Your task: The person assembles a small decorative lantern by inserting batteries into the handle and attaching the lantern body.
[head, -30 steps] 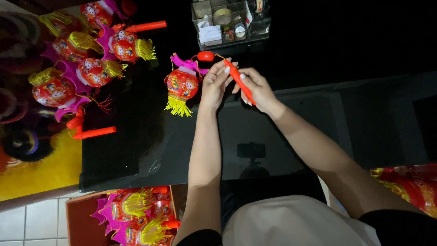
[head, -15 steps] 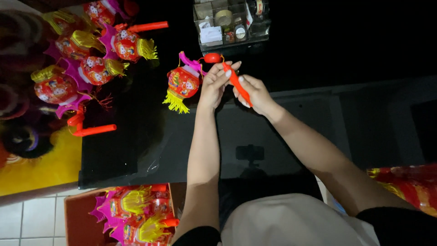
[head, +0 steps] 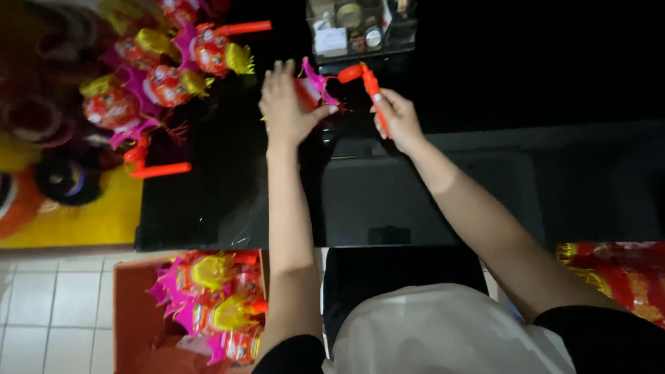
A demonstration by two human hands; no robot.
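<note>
The left hand [head: 287, 104] is cupped round a small red & pink lantern toy [head: 309, 88], w/ fingers spread over it, so most of the toy is hidden. Only its pink frill and a bit of red peek out by the thumb. The right hand [head: 396, 118] is closed on an orange stick [head: 370, 93]. Both sit up over the far side of the black table [head: 208, 201], just in front of a clear box of small bits [head: 360, 28].

How far along, I think: the stick & lantern look joined at the top by a thin string, but it's too small to be sure. So this one looks nearly made and not yet put down. A pile of done lanterns [head: 159, 76] lies at the left on the table, some w/ sticks on. More lanterns wait in the orange box [head: 131, 312] on the floor, so lots seem left.

The stick's long way runs up & down in the view, leaning a bit. Its fat end points away from the person and a little left, toward the lantern. The other end goes down into the right hand.
</note>
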